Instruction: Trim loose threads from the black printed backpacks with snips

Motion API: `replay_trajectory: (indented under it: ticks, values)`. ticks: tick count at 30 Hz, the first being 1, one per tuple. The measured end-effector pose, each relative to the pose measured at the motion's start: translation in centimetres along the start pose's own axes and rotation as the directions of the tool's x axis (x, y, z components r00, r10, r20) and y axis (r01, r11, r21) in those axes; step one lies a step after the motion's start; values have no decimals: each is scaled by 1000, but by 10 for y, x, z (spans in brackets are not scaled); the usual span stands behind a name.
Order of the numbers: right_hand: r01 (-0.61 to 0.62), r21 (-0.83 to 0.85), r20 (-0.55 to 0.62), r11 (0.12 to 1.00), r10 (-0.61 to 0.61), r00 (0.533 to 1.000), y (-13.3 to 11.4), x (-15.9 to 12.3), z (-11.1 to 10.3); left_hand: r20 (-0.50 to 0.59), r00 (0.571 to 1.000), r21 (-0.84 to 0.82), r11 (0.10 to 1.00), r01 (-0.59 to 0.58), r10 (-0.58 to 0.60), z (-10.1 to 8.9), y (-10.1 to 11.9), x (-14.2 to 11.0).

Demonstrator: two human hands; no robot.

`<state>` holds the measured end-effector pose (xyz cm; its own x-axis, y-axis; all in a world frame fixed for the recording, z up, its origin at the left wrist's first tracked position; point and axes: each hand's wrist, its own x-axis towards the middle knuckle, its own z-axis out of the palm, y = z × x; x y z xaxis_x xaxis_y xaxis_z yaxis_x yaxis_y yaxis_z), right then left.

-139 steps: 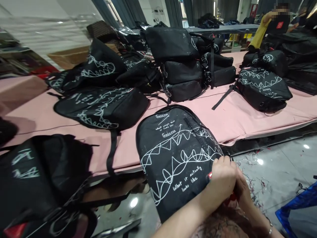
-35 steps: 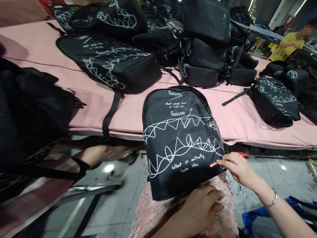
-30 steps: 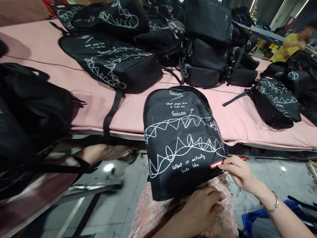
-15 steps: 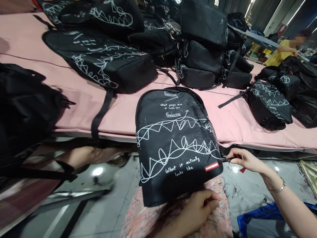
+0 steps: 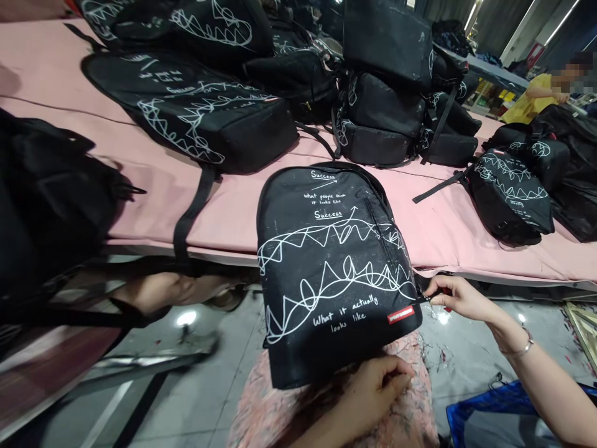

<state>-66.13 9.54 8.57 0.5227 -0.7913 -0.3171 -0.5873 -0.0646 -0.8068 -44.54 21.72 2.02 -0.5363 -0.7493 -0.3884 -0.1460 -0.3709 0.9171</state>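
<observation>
A black backpack (image 5: pixel 298 286) with white lettering and looping white lines leans upright against the pink table edge, its base at my lap. My right hand (image 5: pixel 448 295) is at the lower right side of the bag, fingers closed around what look like small dark thread snips (image 5: pixel 423 299) with a bit of red; most of the tool is hidden by the fingers. Below the bag's bottom edge, my left hand (image 5: pixel 385 379) rests over my lap with fingers curled and thumb near the fingertips. I see nothing in it. A red label (image 5: pixel 401 315) marks the bag's lower right corner.
On the pink table (image 5: pixel 228 218) lie several similar backpacks, one of them (image 5: pixel 186 112) at left with a hanging strap (image 5: pixel 189 218). A person in yellow (image 5: pixel 534 99) is far right. Another person's leg (image 5: pixel 149 295) is at left. Blue fabric (image 5: pixel 485 398) lies on the floor.
My right hand has shifted slightly left and up, closer to the bag's side, and less of the dark tool shows. My left hand and the backpack have stayed nearly still.
</observation>
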Motion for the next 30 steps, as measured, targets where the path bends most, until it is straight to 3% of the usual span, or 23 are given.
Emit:
replay_trajectory:
  ticks: [7,30]
  values:
    - [-2,-10,30,1000,2,1000,5,-1,-2,9,999,32,999,-32,31,0,-2,3]
    - [165,-334,44,928,-160,986,-36,11,27,-25,997,-11,997,-70,70,-2,12,-2]
